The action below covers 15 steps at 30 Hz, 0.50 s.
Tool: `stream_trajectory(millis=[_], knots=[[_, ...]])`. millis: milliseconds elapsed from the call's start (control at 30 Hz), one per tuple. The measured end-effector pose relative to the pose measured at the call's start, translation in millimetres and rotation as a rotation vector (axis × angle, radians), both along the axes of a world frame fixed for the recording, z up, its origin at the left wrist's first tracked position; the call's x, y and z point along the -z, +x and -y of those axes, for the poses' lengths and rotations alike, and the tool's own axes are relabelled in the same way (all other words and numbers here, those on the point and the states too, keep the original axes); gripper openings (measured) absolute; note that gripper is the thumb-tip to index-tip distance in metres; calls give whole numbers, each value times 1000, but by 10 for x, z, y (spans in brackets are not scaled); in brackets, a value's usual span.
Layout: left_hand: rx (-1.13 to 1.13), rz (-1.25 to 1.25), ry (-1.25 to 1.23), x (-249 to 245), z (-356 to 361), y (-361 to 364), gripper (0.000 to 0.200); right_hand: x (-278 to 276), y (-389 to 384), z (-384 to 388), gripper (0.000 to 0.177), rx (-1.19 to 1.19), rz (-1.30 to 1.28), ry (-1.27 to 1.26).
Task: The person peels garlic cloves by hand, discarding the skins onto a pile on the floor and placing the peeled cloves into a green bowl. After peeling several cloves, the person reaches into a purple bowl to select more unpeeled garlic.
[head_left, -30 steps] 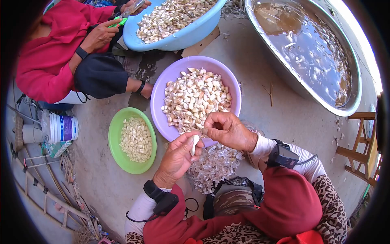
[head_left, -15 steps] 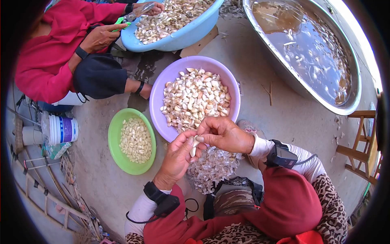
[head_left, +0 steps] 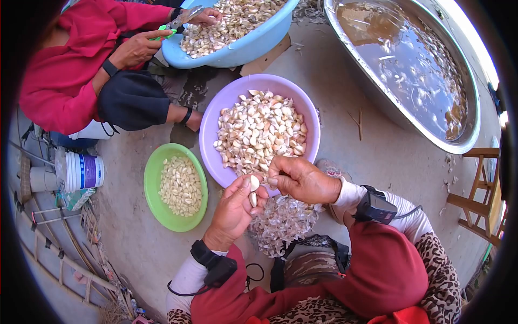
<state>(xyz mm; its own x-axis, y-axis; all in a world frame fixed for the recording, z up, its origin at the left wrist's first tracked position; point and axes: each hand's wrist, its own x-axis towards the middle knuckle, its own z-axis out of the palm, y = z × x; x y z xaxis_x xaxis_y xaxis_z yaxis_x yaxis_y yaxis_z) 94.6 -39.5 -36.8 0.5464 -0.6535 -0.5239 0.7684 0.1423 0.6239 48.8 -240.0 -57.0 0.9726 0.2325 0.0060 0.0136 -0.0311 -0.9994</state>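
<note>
My left hand (head_left: pixel 231 215) is closed on a pale garlic clove (head_left: pixel 254 183), pinched near the thumb tip, with a second clove (head_left: pixel 253 200) lower among the fingers. Just to the right, my right hand (head_left: pixel 306 182) is pinched shut; whatever its fingertips hold is too small to make out. Both hands are over the near rim of a purple basin (head_left: pixel 208 146) of unpeeled garlic cloves (head_left: pixel 259 129). Below them lies a heap of thin garlic skins (head_left: pixel 284 218). A green bowl (head_left: pixel 154 210) of peeled cloves (head_left: pixel 181 186) stands to the left.
At upper left a co-worker (head_left: pixel 59 102) holds green-handled scissors (head_left: pixel 172 27) over a blue basin (head_left: pixel 232 54) of garlic. A large metal tub (head_left: pixel 372 86) of murky water stands at upper right. A wooden stool (head_left: pixel 477 200) is at right, a white bucket (head_left: pixel 83 171) at left.
My right hand has drawn slightly right, away from the clove. The clove in my left hand now shows more fully, and the hands are apart. The co-worker's scissors have shifted slightly.
</note>
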Motion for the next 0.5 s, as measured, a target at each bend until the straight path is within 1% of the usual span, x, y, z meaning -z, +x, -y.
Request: stream_trajectory(millis=[33, 133, 233, 267, 367, 400, 467, 500], knots=[[-16, -17, -13, 10, -12, 11, 25, -7, 1, 9, 8, -12, -22, 11], [-65, -132, -65, 76, -72, 51, 25, 37, 3, 13, 0, -124, -180, 50], [-180, -133, -6, 195, -234, 153, 24, 112, -16, 13, 12, -328, -40, -14], [-271, -148, 1, 210, -307, 200, 21, 149, -28, -3, 22, -385, -122, -36], [-414, -68, 32, 319, -682, 430, 17, 307, -67, -68, 23, -458, -69, -168], [-468, 10, 116, 396, -873, 519, 18, 235, -58, -74, 20, -436, -20, -228], [-576, 168, 282, 524, -1232, 636, 23, 223, -46, -89, 17, -427, -15, -253], [-629, 173, 422, 478, -1275, 648, 27, 218, -43, -98, 16, -422, -12, -266]])
